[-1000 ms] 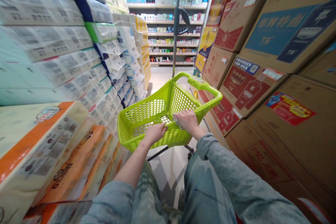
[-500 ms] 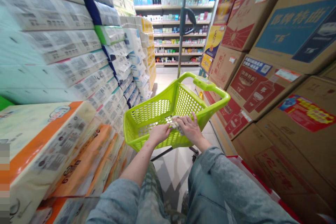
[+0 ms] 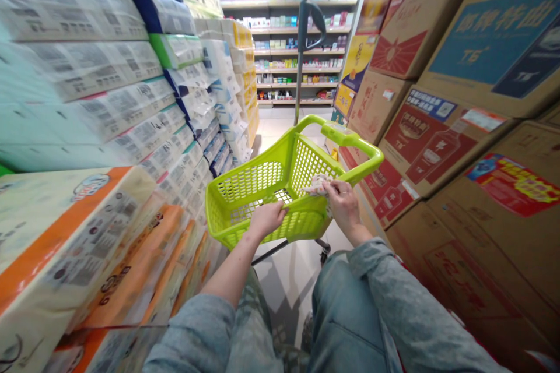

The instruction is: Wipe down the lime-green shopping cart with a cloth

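A lime-green shopping basket cart point(image 3: 249, 178) with perforated walls stands tilted in front of me. My left hand point(image 3: 268, 220) is closed over the near rim of its basket. Further right along that rim, my right hand point(image 3: 343, 204) is closed on a crumpled whitish cloth point(image 3: 321, 184), which lies against the rim below the handle point(image 3: 361, 150). Part of the cloth hangs behind my fingers, so its full shape is hidden. I see no goods inside the basket.
Stacked tissue packs point(image 3: 109, 70) rise on the left, with orange-banded packs point(image 3: 79, 215) nearer to me. Cardboard cartons point(image 3: 437, 157) line the right. A grey pole point(image 3: 303, 64) stands beyond the cart, before stocked shelves point(image 3: 280, 52). Pale tiled floor point(image 3: 284, 274) runs below.
My right hand has moved right and slightly up along the rim with the cloth, away from my left hand. The left hand keeps its place on the rim.
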Motion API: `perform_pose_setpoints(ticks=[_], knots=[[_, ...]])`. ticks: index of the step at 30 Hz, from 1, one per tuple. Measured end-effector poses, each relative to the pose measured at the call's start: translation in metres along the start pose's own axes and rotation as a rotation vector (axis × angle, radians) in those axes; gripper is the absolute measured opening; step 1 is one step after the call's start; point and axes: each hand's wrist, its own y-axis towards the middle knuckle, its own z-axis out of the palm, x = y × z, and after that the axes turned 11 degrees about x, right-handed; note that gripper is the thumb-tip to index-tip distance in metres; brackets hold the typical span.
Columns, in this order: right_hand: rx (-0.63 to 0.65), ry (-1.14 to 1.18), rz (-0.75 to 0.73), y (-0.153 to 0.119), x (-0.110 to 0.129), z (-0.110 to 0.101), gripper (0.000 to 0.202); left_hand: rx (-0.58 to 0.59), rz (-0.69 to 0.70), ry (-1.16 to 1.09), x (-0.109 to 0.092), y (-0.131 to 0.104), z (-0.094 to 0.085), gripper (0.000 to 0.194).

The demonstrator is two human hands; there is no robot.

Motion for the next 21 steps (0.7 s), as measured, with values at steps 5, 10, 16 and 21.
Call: perform_pose_setpoints(ticks=[5,10,16,21], knots=[[-0.018,0.128,0.0,-0.007,0.035,0.027,0.037,0.017,-0.027,-0.01,-0.003,0.002,-0.001,0.034],[-0.027,0.206,0.017,-0.013,0.063,0.036,0.037,-0.002,-0.058,-0.047,-0.005,0.001,-0.003,0.046],[-0.055,0.259,0.066,-0.011,0.074,0.031,0.02,-0.001,-0.051,-0.042,-0.006,0.003,-0.004,0.055],[-0.081,0.292,0.094,-0.006,0.058,0.037,0.013,-0.004,-0.029,-0.025,-0.005,0.005,-0.005,0.051]])
